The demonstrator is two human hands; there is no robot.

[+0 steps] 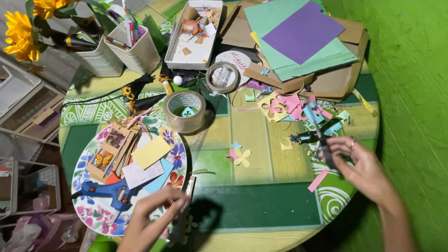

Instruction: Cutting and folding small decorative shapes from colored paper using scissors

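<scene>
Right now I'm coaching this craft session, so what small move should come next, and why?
Probably bring the right hand, which grips the scissors, across to the left hand. That hand pinches a pale flower cutout at the near edge of the table, well apart from the blades.

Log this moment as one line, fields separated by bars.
left hand: at edge of floral plate | right hand: holds scissors | blue glue gun: on plate | tape roll: on table
</scene>
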